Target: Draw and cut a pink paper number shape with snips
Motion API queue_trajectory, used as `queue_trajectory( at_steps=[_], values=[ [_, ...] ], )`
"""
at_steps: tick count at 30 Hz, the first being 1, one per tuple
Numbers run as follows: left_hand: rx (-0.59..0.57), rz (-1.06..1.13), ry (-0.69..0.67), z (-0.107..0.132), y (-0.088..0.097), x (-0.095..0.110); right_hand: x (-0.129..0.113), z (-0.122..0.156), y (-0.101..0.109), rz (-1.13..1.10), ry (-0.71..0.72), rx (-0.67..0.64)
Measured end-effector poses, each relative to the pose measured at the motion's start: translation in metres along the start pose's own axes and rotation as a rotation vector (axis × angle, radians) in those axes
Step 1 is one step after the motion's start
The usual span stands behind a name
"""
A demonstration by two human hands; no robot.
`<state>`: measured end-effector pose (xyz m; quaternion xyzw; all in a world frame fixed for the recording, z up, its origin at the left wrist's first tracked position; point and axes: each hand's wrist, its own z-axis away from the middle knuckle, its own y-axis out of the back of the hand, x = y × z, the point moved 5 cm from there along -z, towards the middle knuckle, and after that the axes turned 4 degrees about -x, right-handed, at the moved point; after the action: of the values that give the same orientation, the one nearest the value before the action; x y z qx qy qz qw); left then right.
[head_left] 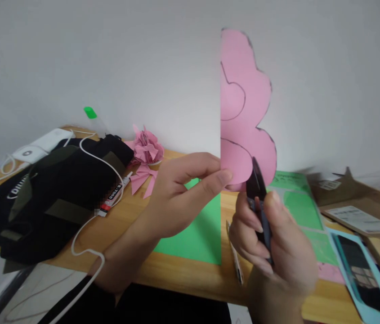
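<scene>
My left hand (190, 189) pinches the lower left edge of a pink paper (245, 90) between thumb and fingers. The paper stands upright in the air, with a straight left edge, a scalloped right edge and dark curved lines drawn on it. My right hand (277, 243) is closed around dark-handled scissors (256, 180). Their blades point up and lie at the paper's lower part, along a drawn curve. A green sheet (193, 238) lies on the table below both hands, and a pen (234, 256) lies beside it.
On the wooden table (176, 270) at left are a black bag (75, 175), a white cable (90, 254), a glue tube (114, 193) and folded pink paper pieces (147, 146). At right are a phone (361, 270), green cut-out sheets (302, 207) and a cardboard box (358, 198).
</scene>
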<state>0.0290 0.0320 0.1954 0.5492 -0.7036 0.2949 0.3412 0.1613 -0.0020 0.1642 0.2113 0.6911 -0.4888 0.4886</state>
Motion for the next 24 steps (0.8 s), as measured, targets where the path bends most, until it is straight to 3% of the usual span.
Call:
queue_trajectory(
  at_steps=[24],
  values=[
    [0.055,-0.009,-0.040,0.0016,0.0048,-0.0011,-0.0006,0.0005,-0.0003,0.091,-0.015,0.031]
  ],
)
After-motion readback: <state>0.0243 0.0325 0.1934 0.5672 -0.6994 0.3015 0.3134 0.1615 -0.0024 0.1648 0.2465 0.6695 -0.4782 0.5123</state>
